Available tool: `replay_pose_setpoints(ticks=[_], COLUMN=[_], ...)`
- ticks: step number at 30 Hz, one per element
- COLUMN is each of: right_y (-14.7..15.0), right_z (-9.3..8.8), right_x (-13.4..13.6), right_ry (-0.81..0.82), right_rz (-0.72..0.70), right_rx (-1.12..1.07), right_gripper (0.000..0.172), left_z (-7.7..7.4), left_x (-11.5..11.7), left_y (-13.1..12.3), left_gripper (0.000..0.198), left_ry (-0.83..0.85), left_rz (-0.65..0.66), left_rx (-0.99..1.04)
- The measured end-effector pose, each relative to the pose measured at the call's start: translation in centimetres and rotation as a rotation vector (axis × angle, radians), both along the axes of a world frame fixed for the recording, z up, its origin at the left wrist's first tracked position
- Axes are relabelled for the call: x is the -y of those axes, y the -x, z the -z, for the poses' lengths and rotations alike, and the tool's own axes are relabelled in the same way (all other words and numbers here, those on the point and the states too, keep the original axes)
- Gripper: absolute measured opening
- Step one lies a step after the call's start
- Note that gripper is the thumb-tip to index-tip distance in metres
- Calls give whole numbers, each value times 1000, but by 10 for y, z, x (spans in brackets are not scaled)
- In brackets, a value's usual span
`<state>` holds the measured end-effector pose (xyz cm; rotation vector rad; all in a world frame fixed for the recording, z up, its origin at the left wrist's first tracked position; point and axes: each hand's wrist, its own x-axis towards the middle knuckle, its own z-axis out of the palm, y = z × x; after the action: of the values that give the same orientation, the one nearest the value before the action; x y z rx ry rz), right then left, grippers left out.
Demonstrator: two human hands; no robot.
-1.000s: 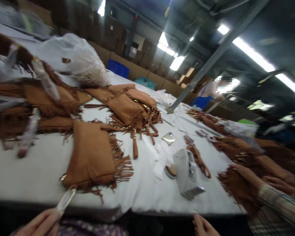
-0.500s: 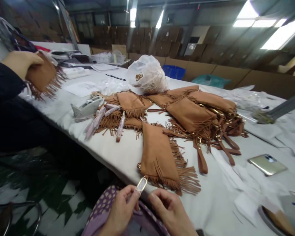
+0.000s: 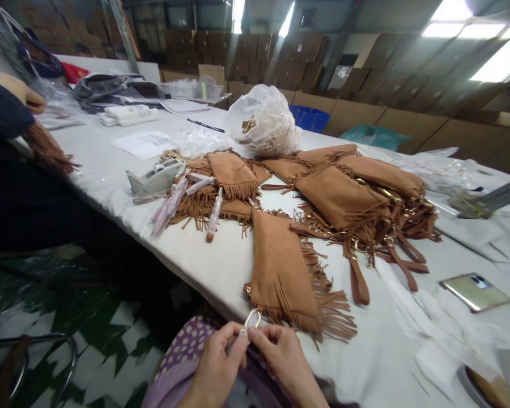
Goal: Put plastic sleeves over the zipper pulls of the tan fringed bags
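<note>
A tan fringed pouch point(image 3: 283, 269) lies at the table's front edge, its fringe spread to the right. From its lower left corner hangs a gold oval ring point(image 3: 253, 319), which looks like a zipper pull. My left hand point(image 3: 221, 357) pinches the lower end of that ring between thumb and fingertips. Close beside it, my right hand point(image 3: 283, 351) has its thumb and fingers pressed together at the ring's right side. Whether some small bit of wrapping is between the right fingertips I cannot make out.
More fringed pouches point(image 3: 340, 195) with wrist straps are piled behind. A tape dispenser point(image 3: 155, 178) stands left of a smaller pile point(image 3: 233, 175). A stuffed plastic bag point(image 3: 263, 122) sits farther back, a phone point(image 3: 475, 292) at right. At far left is a co-worker's hand point(image 3: 19, 93).
My right hand has moved left to the ring and now meets my left hand there. The co-worker's hand has drawn back left with a brown fringed piece. The view has shifted slightly.
</note>
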<state>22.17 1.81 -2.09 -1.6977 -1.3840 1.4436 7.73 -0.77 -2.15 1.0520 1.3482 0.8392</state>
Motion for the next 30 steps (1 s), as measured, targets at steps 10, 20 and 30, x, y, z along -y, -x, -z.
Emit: replay_pose_setpoints(ticks=[10,20,30], right_y=[9,5,-8], right_z=[19,23,11], right_x=[10,15,46], right_ry=[-16,-1,117], right_rz=[60,57,383], right_rx=[-272,-258,-418], right_gripper=[45,43,51], left_z=[16,12,-1], left_x=[-7,-11,-11], left_y=[0,10,6], left_gripper=[40,38,32], left_ry=[365,518,162], left_rz=[-137,-37,-121], left_rx=[284,453,183])
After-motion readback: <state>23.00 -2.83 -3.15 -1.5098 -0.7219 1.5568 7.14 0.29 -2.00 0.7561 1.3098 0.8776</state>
